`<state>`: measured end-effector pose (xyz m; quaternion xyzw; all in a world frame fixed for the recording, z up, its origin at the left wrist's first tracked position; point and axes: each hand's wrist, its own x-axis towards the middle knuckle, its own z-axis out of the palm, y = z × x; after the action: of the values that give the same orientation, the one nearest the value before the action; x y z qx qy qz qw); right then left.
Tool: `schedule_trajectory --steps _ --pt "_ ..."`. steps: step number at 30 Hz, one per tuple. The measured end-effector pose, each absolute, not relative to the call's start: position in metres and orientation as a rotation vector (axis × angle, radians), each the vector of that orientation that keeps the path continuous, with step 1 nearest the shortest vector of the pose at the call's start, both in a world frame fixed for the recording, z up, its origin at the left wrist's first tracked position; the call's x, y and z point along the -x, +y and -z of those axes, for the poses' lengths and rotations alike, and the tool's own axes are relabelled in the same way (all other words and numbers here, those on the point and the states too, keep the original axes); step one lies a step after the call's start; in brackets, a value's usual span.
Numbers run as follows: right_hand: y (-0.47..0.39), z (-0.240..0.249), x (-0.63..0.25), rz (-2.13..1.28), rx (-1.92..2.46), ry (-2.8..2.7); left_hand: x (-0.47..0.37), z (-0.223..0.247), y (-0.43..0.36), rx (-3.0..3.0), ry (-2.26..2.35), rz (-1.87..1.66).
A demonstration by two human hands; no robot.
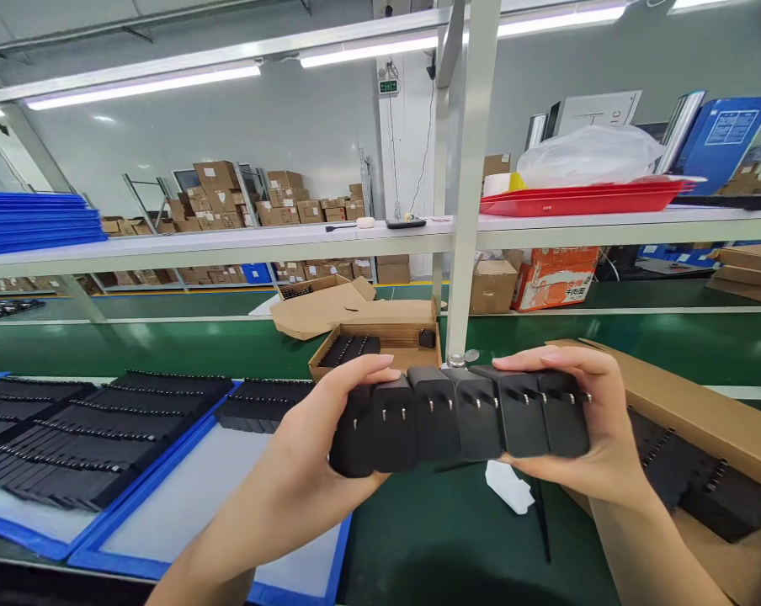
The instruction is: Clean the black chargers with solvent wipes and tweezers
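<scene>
Black adapters in row, gripped between left and right hands

- Two hands: one left hand, one right hand.
- Six black plug adapters held in one row, at 12 o'clock, nearest.
- At least two blue-rimmed trays at 10 o'clock; their adapters are too tightly packed to count.
- One open carton at 12 o'clock, with one adapter standing apart at its right end; the rest cannot be counted.
- One open carton of adapters at 2 o'clock, number inside unclear.
- One white scrap at 1 o'clock.
- One orange-and-white box at 1 o'clock.
- One exit sign at 12 o'clock.
</scene>
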<state>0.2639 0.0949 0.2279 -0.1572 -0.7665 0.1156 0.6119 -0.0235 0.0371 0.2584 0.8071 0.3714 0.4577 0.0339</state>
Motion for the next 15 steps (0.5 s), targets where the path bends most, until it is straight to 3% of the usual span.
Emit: schedule_trajectory --steps 15 --pt "0.0902 -0.2333 -0.2679 -0.187 0.251 -1.75 0.0265 -0.2495 0.0437 -2.612 0.872 -1.499"
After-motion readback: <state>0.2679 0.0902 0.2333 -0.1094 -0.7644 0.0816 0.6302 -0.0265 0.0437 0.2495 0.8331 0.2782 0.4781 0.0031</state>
